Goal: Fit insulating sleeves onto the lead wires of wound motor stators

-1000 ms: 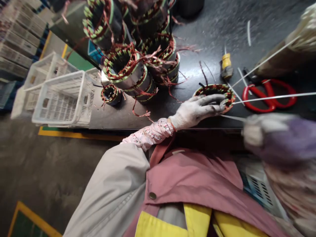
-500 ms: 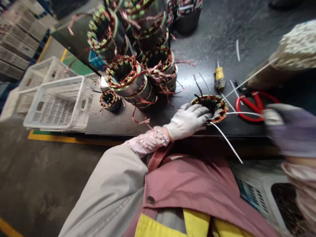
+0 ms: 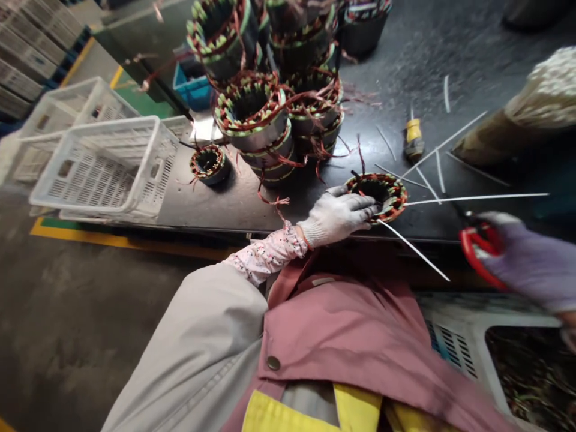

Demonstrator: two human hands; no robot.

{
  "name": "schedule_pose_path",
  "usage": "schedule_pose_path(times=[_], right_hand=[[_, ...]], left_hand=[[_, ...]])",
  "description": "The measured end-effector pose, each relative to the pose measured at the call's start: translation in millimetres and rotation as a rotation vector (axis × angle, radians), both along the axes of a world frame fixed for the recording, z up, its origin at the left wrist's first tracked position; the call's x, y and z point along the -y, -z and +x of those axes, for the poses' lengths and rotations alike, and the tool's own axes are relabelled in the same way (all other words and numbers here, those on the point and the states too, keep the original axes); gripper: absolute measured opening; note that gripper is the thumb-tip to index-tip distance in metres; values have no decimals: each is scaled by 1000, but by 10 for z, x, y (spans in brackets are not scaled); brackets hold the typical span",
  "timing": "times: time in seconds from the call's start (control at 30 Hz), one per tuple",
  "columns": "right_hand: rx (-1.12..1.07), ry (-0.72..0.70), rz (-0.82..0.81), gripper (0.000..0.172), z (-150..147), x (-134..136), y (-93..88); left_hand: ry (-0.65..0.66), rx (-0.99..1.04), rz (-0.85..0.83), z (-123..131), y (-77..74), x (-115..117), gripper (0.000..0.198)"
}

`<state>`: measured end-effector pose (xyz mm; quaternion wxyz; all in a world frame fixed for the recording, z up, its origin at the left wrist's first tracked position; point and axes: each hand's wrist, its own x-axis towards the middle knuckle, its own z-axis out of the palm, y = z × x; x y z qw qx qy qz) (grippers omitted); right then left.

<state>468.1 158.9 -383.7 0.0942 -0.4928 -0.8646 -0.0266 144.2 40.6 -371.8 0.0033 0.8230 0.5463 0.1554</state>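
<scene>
My left hand (image 3: 338, 215), in a white glove, grips the near left side of a wound ring (image 3: 395, 207) with red and green wire round its rim. Three white ties stick out from this ring, one toward the table edge, the others to the right. My right hand (image 3: 517, 255), in a purple and white glove, is closed on the red handles of a cutting tool (image 3: 479, 249) to the right of the ring. The tool's dark jaws point up and left and are blurred.
Stacked wound rings (image 3: 265, 129) with loose copper leads stand left of centre, a small ring (image 3: 209, 163) beside them. A yellow screwdriver (image 3: 413, 133) and loose white strips lie behind. White crates (image 3: 150, 144) are at the left; a scrap bin (image 3: 483, 342) is below right.
My right hand has taken up the red-handled tool from the table and moved down with it. The tie it was near now extends straight right. My left hand stays on the ring; the view has shifted.
</scene>
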Motion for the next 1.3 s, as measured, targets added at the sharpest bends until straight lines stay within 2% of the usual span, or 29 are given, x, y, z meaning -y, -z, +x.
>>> schedule_pose_path(times=[0.1,0.13,0.2,0.27,0.4,0.5,0.63,0.73,0.83,0.93,1.03,1.13,1.23,1.3], right_hand=[[-109,-230,106,51,-120,612,-33],[-145,-254,157,51,-204,765,-46],[-170,-237,239,48,-402,951,-79],[-98,-182,251,46,-590,1001,-129],[173,-140,143,46,-822,945,-266],[269,-130,153,46,-840,920,-333],[163,-156,114,48,-696,884,-325],[42,-34,40,49,-617,827,-294],[36,56,-41,52,-682,760,-280],[33,51,-99,51,-779,700,-267],[64,24,-109,47,-741,630,-239],[115,25,-168,48,-641,521,-249],[151,57,-247,55,-681,384,-344],[164,52,-289,59,-798,297,-427]], left_hand=[[10,47,-11,-9,3,-17,39],[12,58,-11,-15,9,-19,39],[9,60,-7,-25,24,-21,39],[7,47,1,-31,35,-18,40],[15,47,18,-36,46,-10,39],[14,70,19,-45,48,-14,37],[40,92,40,-79,39,-22,37],[61,103,69,-101,35,-26,36],[76,99,79,-115,37,-38,36],[77,86,69,-142,26,-53,35],[85,38,40,-157,-52,-2,35],[-8,-108,119,-42,-210,148,29],[-125,-236,289,242,-335,251,34],[-158,-280,256,435,-340,207,41]])
